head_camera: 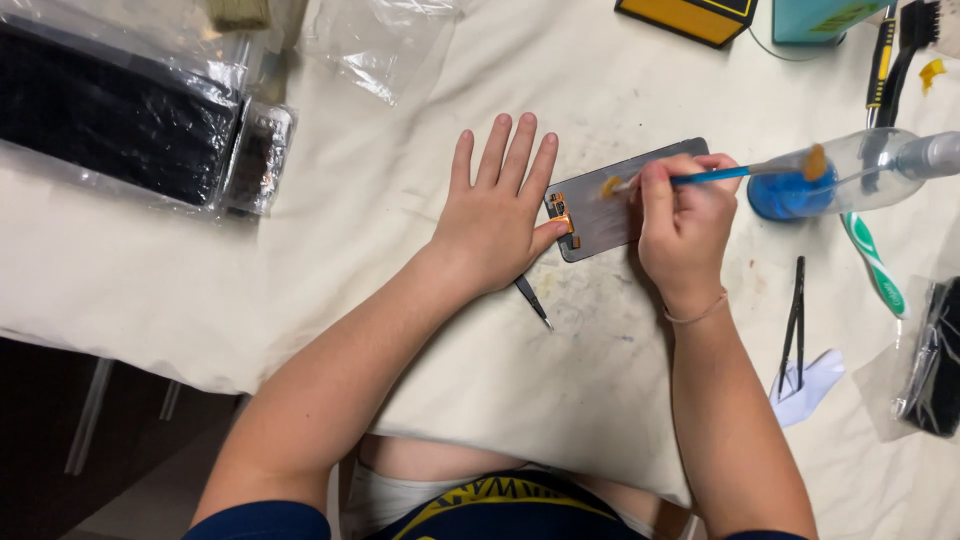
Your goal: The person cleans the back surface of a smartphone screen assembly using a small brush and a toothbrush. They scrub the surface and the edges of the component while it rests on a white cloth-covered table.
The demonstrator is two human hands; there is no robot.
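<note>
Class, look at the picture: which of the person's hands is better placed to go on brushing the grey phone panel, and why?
The right hand: it grips the blue-handled brush, bristles on the grey phone panel. The left hand lies flat, thumb against the panel's edge.

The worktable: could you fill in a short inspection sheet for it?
Surface: table under a cream cloth, stained near the middle.
Job's things: grey phone panel lying flat; small blue-handled brush with its tip on it.
Clutter: plastic bottle with blue liquid, black tweezers, toothbrush, plastic bags.
Hands: left hand flat, thumb steadying the panel; right hand gripping the brush.
Cables: thin wire by the teal box.
Surroundings: dark floor at lower left.
</note>
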